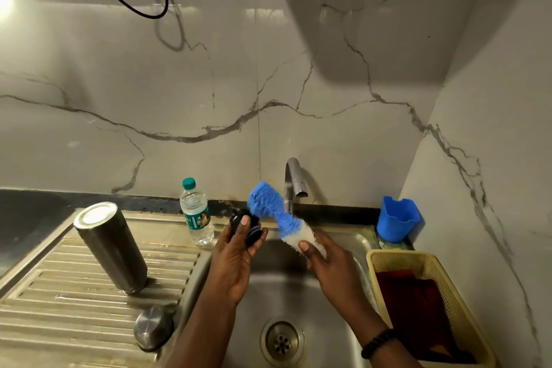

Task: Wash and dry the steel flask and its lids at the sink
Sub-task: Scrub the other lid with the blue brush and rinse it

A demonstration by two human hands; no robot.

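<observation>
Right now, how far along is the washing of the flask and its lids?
Partway, it seems. The steel flask stands upside down on the draining board, with the steel lid dome up beside it, so both may be washed already. In hand: the left hand holds the black inner lid while the right hand holds the blue brush against it. Rinsing that lid and drying everything remain; the tap shows no water.

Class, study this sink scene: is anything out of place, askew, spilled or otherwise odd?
Little stands out. The steel flask stands upside down on the draining board, apparently to drain. Its steel lid rests at the board's edge beside the sink basin, where a knock might tip it in. No spill or damage shows.
</observation>
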